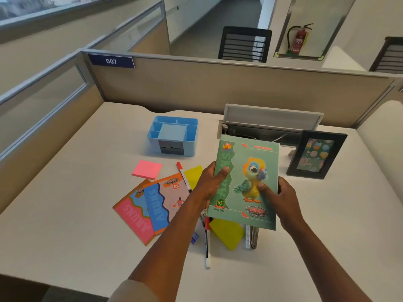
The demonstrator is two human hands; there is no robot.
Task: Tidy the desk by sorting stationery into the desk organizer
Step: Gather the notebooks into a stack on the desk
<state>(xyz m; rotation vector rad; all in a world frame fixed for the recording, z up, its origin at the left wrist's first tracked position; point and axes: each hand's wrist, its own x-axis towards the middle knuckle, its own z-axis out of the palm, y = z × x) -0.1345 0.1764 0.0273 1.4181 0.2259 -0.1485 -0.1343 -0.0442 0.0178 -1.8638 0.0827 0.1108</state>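
A green notebook (246, 171) with a parrot on its cover is held up above the desk. My left hand (210, 184) grips its left edge, thumb on the cover. My right hand (277, 195) grips its right edge the same way. The blue desk organizer (192, 132) stands behind and to the left, its compartments holding nothing. On the desk lie a pink sticky-note pad (146, 169), two notebooks (152, 205) overlapping, a red marker (183, 176), another marker (207, 245), yellow sticky pads (226, 233), and rulers (250, 236) partly hidden under the green notebook.
A black picture frame (316, 154) stands at the right. A grey cable tray with its lid up (270, 118) sits behind the notebook. Beige partition walls (196, 83) close the desk at the back and left. A small blue object (195, 238) lies beside the lower marker.
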